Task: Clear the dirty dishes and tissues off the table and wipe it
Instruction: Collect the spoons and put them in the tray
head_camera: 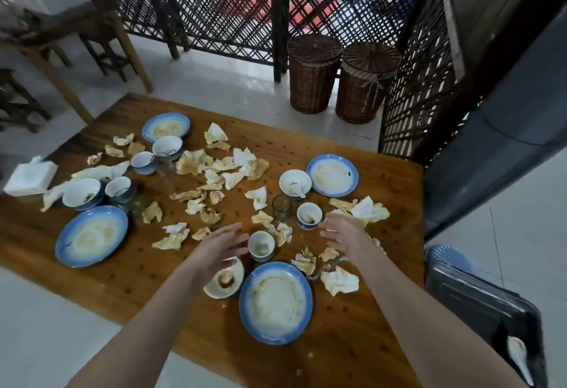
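Four blue plates [91,235], eight white bowls and cups [295,183] and lots of crumpled tissues [196,163] sit on the wooden table [337,341], mid-frame. Left hand [221,245] and right hand [343,231] hover lower middle, fingers spread, holding nothing.

Wooden counter [352,341] bearing soiled tableware and crumpled tissues [221,166]. Four blue-rimmed plates lie flat, each smeared with pale residue: near plate [275,301] by the front edge, left plate [91,235], far plate [166,127], right plate [332,175]. The white right bowl [295,184], touching the right plate, holds a white spoon [299,190]; the left bowl [81,193] stands upright behind the left plate. Two stained cups [261,246] [309,215] and a glass [281,208] stand upright right of centre. The tissues, white stained yellow-brown, are scattered across the middle.
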{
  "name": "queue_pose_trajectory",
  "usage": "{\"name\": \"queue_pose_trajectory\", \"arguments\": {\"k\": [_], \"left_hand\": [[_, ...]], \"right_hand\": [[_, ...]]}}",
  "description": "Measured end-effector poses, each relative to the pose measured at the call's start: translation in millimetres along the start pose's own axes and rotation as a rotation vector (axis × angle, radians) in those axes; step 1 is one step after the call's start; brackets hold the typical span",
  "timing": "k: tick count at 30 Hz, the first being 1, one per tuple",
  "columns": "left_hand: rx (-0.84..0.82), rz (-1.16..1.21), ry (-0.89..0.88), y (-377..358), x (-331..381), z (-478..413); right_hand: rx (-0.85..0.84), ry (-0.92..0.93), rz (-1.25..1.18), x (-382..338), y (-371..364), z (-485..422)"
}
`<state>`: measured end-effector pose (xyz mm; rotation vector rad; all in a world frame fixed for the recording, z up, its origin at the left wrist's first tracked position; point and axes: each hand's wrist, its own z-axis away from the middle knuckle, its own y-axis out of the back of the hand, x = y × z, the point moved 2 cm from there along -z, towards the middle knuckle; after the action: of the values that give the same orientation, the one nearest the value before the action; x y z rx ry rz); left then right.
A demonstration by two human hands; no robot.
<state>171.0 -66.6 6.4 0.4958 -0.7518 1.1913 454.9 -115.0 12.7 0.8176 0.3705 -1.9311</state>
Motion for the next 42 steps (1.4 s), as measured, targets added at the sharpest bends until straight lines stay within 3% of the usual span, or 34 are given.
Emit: {"name": "queue_pose_trajectory", "arguments": {"k": [10, 22, 33, 42], "left_hand": [[0.059, 0.070, 0.047, 25, 29, -57], [0.104, 0.069, 0.098, 55, 39, -66], [0.017, 0.093, 0.070, 85, 40, -72], [-0.085, 0.047, 0.060, 165, 82, -87]], "right_hand": [[-0.042, -0.026, -0.014, -47, -48, -65], [-0.074, -0.044, 0.066, -46, -83, -86], [0.012, 0.095, 0.142, -59, -96, -61], [0.048, 0.106, 0.111, -60, -190, -27]]}}
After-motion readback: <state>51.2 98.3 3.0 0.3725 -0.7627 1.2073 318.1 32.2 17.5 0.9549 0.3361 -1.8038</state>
